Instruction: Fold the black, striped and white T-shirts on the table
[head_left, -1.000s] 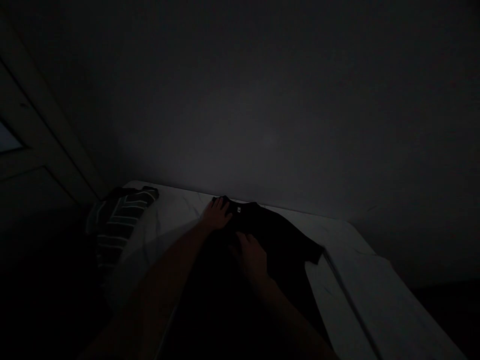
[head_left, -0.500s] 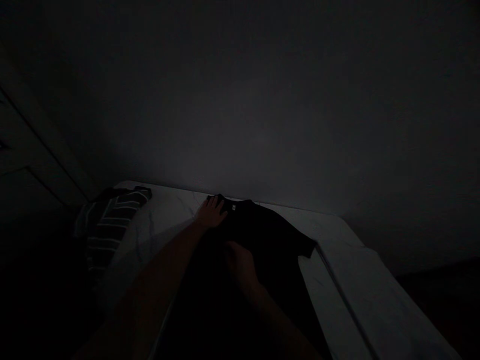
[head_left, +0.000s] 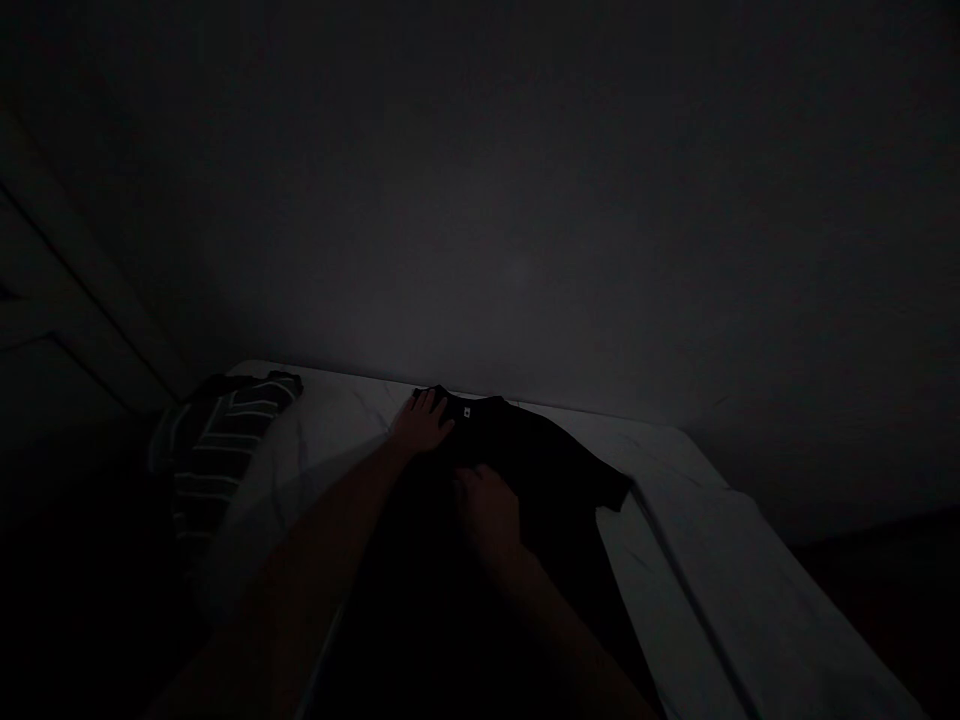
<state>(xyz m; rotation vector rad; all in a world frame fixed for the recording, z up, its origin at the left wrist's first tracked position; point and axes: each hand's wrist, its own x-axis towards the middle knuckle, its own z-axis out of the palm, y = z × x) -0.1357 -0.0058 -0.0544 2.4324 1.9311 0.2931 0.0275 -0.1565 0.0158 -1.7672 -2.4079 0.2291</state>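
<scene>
Black T-shirt (head_left: 551, 455) lies flat on white table (head_left: 337, 402), right under both hands, long axis running from collar (head_left: 491, 405) nr the wall (head_left: 517, 220) down twd the person; bottom hem not visible (v dark, black on black). L hand (head_left: 421, 424) is the nearer one to the collar: palm down, fingers spread, resting on the shoulder at the L side, just beside the neck opening w/ its small white tag (head_left: 467, 412). R hand (head_left: 491, 512) is lower, approx mid-chest, closer to the person; fingers partly bent, can't tell if it pinches cloth or only rests/hovers. Hands are apart, w/ a bit of shirt btwn them. Short sleeve (head_left: 616, 490) sticks out on the R side, well apart from R hand. Striped cloth (head_left: 225, 430) is at L end of table, well apart from shirt
</scene>
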